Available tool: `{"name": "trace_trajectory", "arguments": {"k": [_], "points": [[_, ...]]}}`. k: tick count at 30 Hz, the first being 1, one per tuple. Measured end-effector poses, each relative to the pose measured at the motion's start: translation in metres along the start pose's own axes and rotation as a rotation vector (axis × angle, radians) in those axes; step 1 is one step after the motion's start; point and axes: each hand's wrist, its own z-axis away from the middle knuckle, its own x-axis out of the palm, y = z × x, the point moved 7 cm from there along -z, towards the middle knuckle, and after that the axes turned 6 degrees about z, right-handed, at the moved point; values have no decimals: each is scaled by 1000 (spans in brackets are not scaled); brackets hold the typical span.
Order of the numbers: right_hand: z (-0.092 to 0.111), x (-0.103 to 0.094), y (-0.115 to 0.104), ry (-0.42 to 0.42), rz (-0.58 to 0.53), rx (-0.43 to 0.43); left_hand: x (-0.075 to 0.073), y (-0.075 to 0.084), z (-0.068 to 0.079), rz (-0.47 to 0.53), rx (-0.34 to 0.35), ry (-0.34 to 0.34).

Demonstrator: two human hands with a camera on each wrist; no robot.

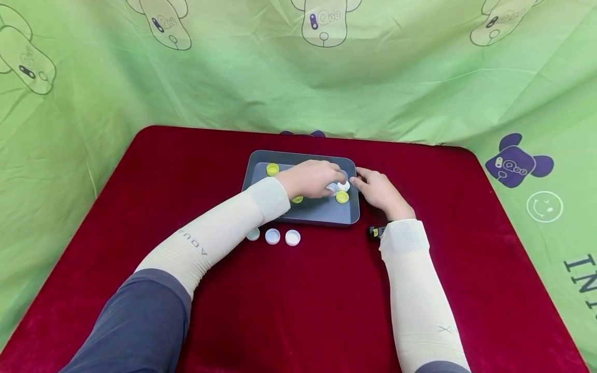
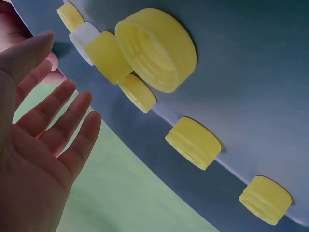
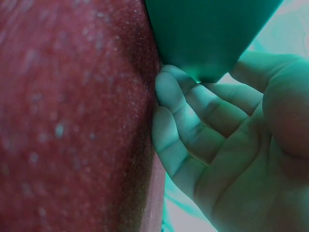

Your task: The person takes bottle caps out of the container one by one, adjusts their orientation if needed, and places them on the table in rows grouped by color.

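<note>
Where a dark red tablecloth (image 1: 326, 300) spreads before a person, three pale screw caps (image 1: 293, 238) lie in a row nearest the body, at seven o'clock from the middle of a grey rectangular tray (image 1: 322, 211) just beyond. The right hand (image 1: 380, 192) clasps the tray's three o'clock end, thumb to one side of the wall, fingers to the other; this hold should be firm yet light, so that nothing slides or tips. The left hand (image 1: 310, 178) reaches across the tray, fingers apart and loosely spread, with no cap visible in its palm. Its tips are beside a white screw cap (image 1: 343, 187) at three o'clock; whether they touch it, I cannot tell. A yellow screw cap (image 1: 342, 197) sits close by at four, so coming straight down and pinching opposite sides of the white rim seems best, to avoid nudging the neighbour. Farther off, another yellow cap (image 1: 272, 169) lies at ten o'clock, before a green printed curtain (image 1: 396, 93).
</note>
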Motion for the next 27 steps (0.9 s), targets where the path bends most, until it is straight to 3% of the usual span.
{"name": "trace_trajectory", "arguments": {"k": [27], "points": [[1,1,-1,6,6,-7,15,-5,-7,51,-19,-60]]}}
